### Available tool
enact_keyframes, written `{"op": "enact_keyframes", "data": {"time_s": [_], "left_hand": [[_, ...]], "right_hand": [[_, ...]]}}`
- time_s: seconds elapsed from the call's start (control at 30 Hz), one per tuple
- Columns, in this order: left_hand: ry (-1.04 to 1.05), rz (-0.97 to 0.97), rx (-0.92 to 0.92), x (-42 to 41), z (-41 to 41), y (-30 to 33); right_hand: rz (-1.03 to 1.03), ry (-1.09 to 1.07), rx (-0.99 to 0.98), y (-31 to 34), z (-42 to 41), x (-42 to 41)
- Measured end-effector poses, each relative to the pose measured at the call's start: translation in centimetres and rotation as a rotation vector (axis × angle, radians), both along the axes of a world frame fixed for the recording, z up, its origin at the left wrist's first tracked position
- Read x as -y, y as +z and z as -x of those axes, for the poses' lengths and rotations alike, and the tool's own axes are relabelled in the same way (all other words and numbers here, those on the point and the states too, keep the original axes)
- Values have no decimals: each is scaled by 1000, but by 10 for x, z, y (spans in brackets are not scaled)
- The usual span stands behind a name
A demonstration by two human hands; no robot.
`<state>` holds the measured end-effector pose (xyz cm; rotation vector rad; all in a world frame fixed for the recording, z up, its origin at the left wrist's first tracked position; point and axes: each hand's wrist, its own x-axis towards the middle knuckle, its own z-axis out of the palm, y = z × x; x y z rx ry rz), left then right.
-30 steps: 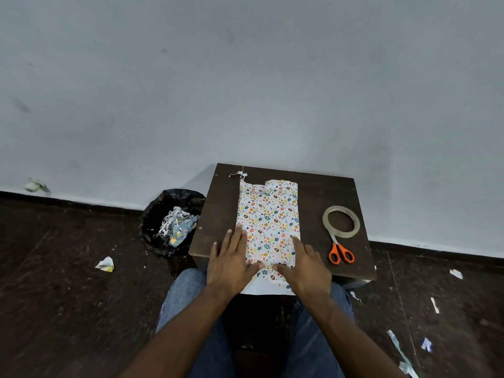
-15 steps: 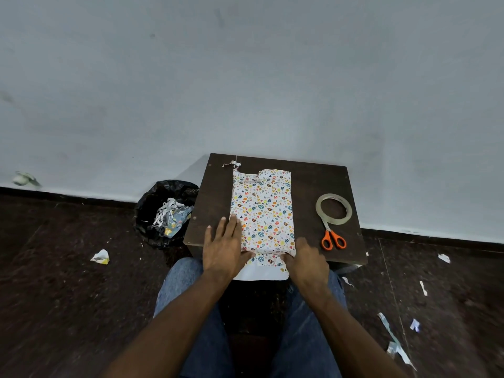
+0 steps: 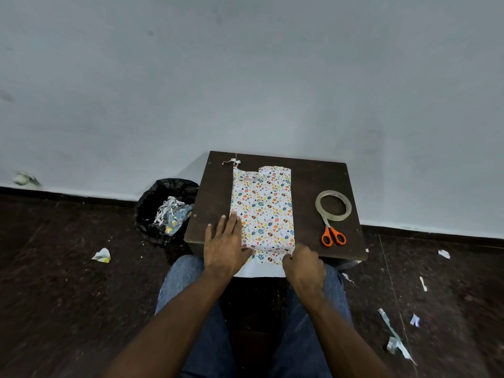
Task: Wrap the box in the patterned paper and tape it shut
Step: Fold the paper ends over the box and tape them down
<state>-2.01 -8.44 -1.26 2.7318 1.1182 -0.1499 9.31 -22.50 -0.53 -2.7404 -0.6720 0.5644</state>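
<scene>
**poster1:** On the small dark table (image 3: 215,192), pretty much dead centre, sits your box, already covered in the patterned paper (image 3: 263,207). It lies lengthwise, running from the table's far edge down to the near edge where your knees are. The box itself is fully hidden under the paper, so I can't see any bare cardboard.

**poster2:** Yep. Your left hand (image 3: 225,245) lies flat on the table at the near-left corner of the parcel, fingers straight and close together, thumb side pressed up against the paper's left edge. Your right hand (image 3: 302,264) is at the near-right corner, fingers curled, pinching the loose flap of paper that hangs over the table's near edge.

**poster1:** That flap shows its plain white underside below the printed bit. The far end of the paper looks ragged, and a small torn scrap (image 3: 231,161) lies just past it near the table's far-left corner.

**poster2:** Right of the parcel on the table you've got the tape roll (image 3: 333,205), with the orange-handled scissors (image 3: 332,236) just nearer to you, blades touching or overlapping the roll, can't tell which.

**poster1:** Left of the table on the floor stands a black-lined bin (image 3: 152,208) with paper offcuts in it. More scraps are scattered over the floor on both sides of the table.
</scene>
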Motion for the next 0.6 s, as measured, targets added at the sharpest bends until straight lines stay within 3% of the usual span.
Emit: {"op": "enact_keyframes", "data": {"time_s": [0.47, 0.6], "left_hand": [[16, 6, 29, 2, 0, -1], [8, 26, 20, 1, 1, -1]], "right_hand": [[-23, 214, 135, -2, 19, 8], [-138, 192, 113, -11, 17, 17]]}}
